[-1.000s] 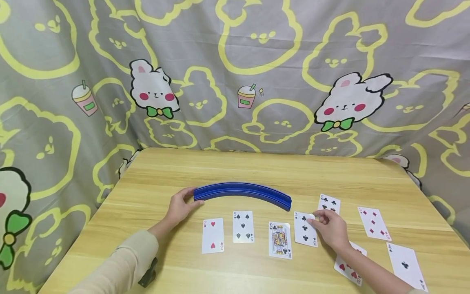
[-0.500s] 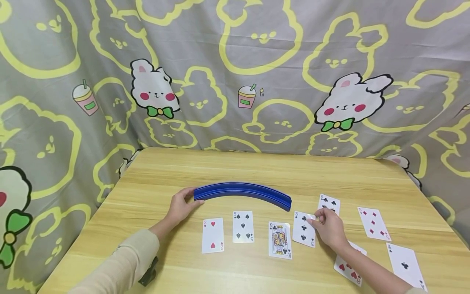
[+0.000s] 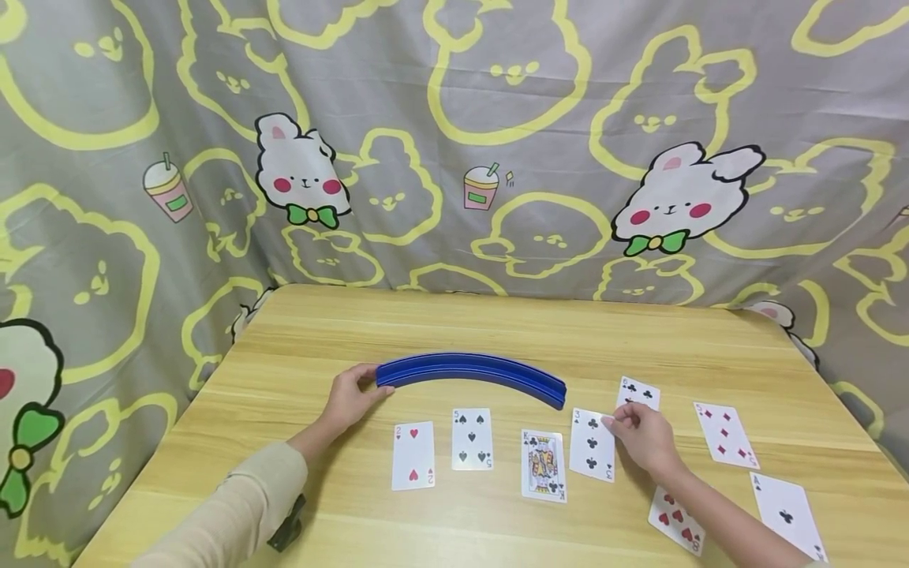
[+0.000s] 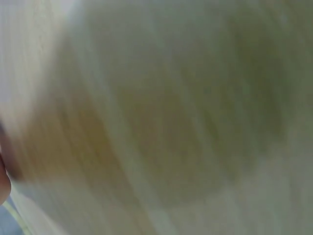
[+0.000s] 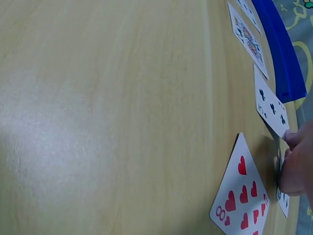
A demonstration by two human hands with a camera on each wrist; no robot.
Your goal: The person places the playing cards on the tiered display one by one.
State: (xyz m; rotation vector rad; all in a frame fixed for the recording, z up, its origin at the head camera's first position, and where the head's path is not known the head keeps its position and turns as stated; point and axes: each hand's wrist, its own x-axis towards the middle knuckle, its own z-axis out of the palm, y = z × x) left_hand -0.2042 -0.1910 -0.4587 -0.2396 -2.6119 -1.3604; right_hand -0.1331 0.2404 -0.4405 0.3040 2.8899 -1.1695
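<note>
A curved blue card holder (image 3: 469, 368) lies across the table. My left hand (image 3: 351, 397) grips its left end, thumb in front and fingers behind. In the left wrist view only a bit of a fingertip (image 4: 4, 181) shows at the edge, over blurred wood. My right hand (image 3: 645, 438) pinches the three of clubs (image 3: 592, 446) by its upper right edge, just in front of the holder's right end. In the right wrist view that card (image 5: 270, 105) is slightly raised, with a shadow beneath. Behind the right hand, the six of clubs (image 3: 639, 390) is partly hidden.
Left of the held card lie the king of clubs (image 3: 543, 467), five of spades (image 3: 472, 439) and two of hearts (image 3: 413, 456). To the right are the five of diamonds (image 3: 726, 435), ace of clubs (image 3: 788, 517) and eight of hearts (image 3: 673, 521), partly under the forearm.
The three of clubs has shifted slightly and turned a little straighter in my right fingers. My left hand and the blue holder keep their place; the head view has shifted slightly.
</note>
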